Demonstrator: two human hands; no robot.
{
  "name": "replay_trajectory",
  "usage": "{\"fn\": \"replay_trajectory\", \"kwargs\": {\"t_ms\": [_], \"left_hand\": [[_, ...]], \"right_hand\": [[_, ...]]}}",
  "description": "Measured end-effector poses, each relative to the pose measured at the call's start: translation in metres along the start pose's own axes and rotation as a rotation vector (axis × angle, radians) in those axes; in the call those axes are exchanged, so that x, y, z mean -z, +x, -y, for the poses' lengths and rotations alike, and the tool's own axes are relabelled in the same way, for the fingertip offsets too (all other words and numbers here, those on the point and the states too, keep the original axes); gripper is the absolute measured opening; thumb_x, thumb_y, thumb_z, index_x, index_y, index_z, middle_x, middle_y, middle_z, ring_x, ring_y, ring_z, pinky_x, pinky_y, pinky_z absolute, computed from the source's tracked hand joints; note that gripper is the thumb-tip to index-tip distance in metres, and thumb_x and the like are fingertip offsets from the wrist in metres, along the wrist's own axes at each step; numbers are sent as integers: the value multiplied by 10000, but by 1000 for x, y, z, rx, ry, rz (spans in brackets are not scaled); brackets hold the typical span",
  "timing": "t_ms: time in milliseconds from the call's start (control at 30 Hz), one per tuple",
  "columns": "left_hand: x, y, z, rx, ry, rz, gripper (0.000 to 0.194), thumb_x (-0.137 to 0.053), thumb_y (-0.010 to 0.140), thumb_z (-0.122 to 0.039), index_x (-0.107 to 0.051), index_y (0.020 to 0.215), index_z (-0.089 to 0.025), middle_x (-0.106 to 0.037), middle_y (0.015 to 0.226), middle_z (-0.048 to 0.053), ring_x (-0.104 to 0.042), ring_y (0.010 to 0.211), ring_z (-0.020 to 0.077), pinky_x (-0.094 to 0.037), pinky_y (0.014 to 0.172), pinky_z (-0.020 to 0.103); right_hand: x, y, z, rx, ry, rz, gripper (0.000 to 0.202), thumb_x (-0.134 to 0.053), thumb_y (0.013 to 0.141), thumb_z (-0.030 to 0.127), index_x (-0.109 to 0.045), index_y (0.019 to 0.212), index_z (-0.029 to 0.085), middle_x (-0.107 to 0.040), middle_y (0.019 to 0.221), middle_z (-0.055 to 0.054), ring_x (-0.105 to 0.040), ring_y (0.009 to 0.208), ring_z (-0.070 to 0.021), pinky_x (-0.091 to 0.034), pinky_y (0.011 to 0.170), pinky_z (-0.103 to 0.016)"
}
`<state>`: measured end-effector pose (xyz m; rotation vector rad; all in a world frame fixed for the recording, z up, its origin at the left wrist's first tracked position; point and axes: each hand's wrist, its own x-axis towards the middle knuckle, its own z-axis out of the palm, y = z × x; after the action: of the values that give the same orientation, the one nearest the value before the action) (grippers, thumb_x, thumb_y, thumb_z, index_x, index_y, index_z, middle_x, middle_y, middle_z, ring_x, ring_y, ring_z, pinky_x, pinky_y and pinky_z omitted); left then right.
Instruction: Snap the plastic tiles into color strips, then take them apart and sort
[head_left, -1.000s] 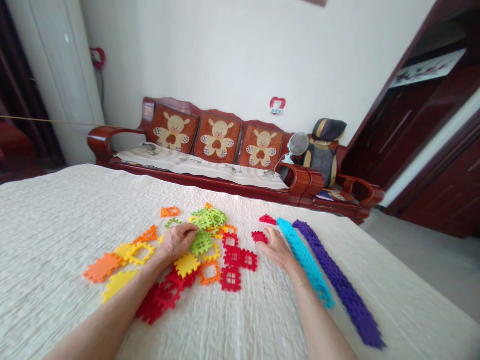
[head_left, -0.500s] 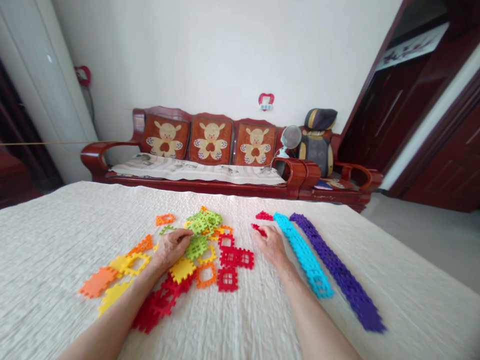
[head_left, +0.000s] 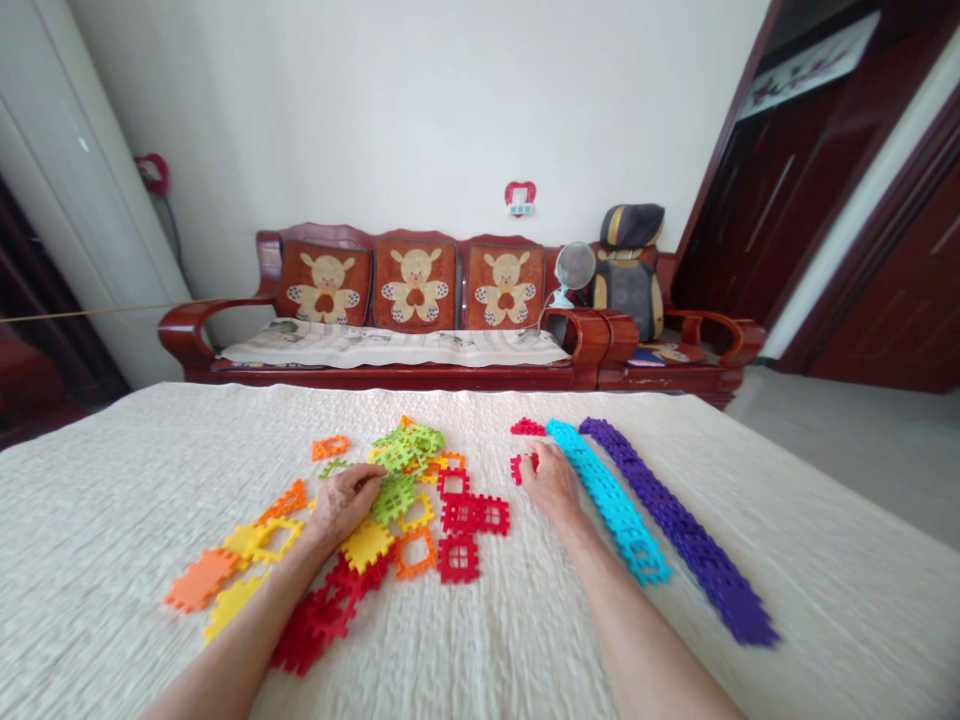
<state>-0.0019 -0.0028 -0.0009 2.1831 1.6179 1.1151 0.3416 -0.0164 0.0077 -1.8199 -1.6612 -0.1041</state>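
My right hand (head_left: 553,478) has its fingers closed on a small red interlocking plastic tile (head_left: 516,469), which lies at or just above the cloth. Just beyond it is a red triangular piece (head_left: 528,427). My left hand (head_left: 346,503) rests with curled fingers at the edge of the pile of green tiles (head_left: 409,445); what its fingertips hold, if anything, is hidden. Beside that hand are a green window tile (head_left: 394,497) and a yellow tile (head_left: 367,544). Red window tiles (head_left: 457,557) lie between my hands.
A long turquoise row of overlapping tiles (head_left: 607,500) and a purple row (head_left: 675,530) lie right of my right hand. Orange tiles (head_left: 201,580) and red tiles (head_left: 322,615) spread around my left forearm. Across the cloth-covered table (head_left: 840,560) stands a wooden sofa (head_left: 390,378).
The red tile in my right hand has turned to show more of its face, and that hand has shifted slightly. My left hand stays by the green tiles. The view has tilted a little.
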Motion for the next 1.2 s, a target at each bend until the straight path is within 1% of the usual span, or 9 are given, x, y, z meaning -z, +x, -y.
{"fn": "replay_trajectory", "kwargs": {"t_ms": [67, 133, 200, 300, 433, 567, 700, 1067, 1200], "left_hand": [[0, 0, 0, 3, -2, 5, 295, -474, 777, -368, -705, 878, -215, -732, 844, -2, -663, 724, 151, -520, 719, 232], [0, 0, 0, 3, -10, 6, 296, -474, 778, -369, -706, 882, -217, -732, 846, 0, -663, 728, 152, -520, 720, 233], [0, 0, -1, 1, -19, 0, 295, -475, 778, -373, -705, 880, -221, -732, 844, -1, -663, 734, 153, -519, 718, 233], [1, -1, -3, 10, -25, -4, 293, -472, 776, -371, -706, 869, -223, -731, 818, -7, -661, 710, 150, -517, 695, 230], [0, 0, -3, 15, -31, 4, 290, -474, 774, -371, -706, 860, -220, -726, 780, -8, -655, 684, 148, -511, 664, 228], [0, 0, -4, 7, -37, 5, 288, -469, 776, -361, -705, 852, -213, -726, 796, -2, -655, 702, 151, -508, 687, 239], [0, -1, -5, 13, -49, -2, 289, -468, 781, -365, -704, 863, -218, -729, 817, 2, -660, 730, 161, -511, 706, 251], [-1, 0, -4, 11, -52, -6, 270, -484, 770, -355, -705, 853, -225, -723, 774, -20, -650, 671, 142, -506, 650, 220], [-1, 0, -4, 9, -46, -6, 270, -481, 771, -354, -704, 847, -222, -722, 775, -18, -648, 672, 140, -504, 659, 220]], "right_hand": [[6, 1, 0, 41, 59, 41, 387, -456, 754, 171, -583, 1120, 169, -597, 1183, -102, -496, 1145, -195, -336, 999, -303], [14, 3, 0, 88, 121, 185, 475, -482, 687, 122, -570, 1152, 160, -568, 1246, -98, -481, 1178, -191, -325, 1026, -307], [20, 3, -2, 118, 151, 327, 495, -499, 652, 104, -582, 1137, 149, -574, 1241, -104, -503, 1158, -196, -343, 1015, -310], [22, 2, -6, 145, 165, 375, 457, -514, 637, 105, -614, 1079, 156, -618, 1159, -94, -543, 1093, -198, -380, 977, -310], [11, 3, -13, 139, 195, 225, 464, -548, 664, 179, -587, 1126, 150, -612, 1158, -102, -541, 1087, -206, -384, 974, -332], [-8, 20, -13, 6, 161, 6, 470, -552, 722, 314, -545, 1162, 149, -597, 1142, -120, -534, 1074, -229, -386, 957, -369], [-23, 42, -9, -117, 84, -135, 478, -547, 737, 376, -539, 1143, 123, -587, 1090, -154, -506, 1061, -266, -367, 946, -385], [-37, 43, -12, -185, -11, -165, 479, -535, 764, 380, -541, 1143, 86, -521, 1082, -173, -468, 1060, -287, -342, 947, -361], [-39, 46, -12, -178, -49, -198, 440, -539, 763, 372, -551, 1127, 125, -527, 1069, -149, -481, 1026, -281, -355, 926, -367]]}}
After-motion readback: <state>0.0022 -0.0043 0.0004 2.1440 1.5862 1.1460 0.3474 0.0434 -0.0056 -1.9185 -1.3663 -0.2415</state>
